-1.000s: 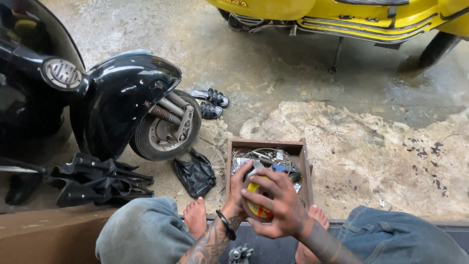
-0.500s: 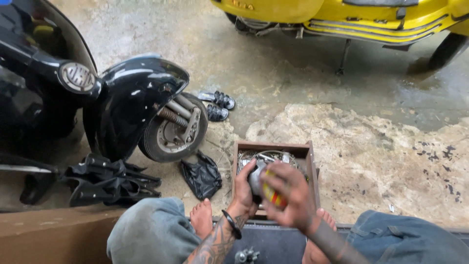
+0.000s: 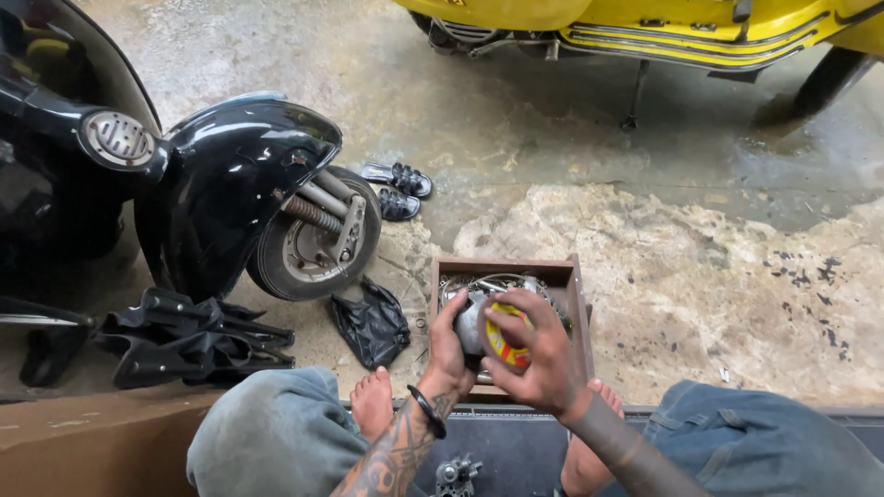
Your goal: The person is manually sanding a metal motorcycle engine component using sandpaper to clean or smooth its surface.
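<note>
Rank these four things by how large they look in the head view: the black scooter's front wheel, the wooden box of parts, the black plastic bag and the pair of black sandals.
1. front wheel
2. wooden box, though hands cover part of it
3. black plastic bag
4. sandals, which lie farther from the camera, so this may understate them.

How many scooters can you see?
2. The black scooter stands at the left, its front wheel near the wooden box. The yellow scooter is along the top edge, mostly cut off. More could be out of view.
</note>
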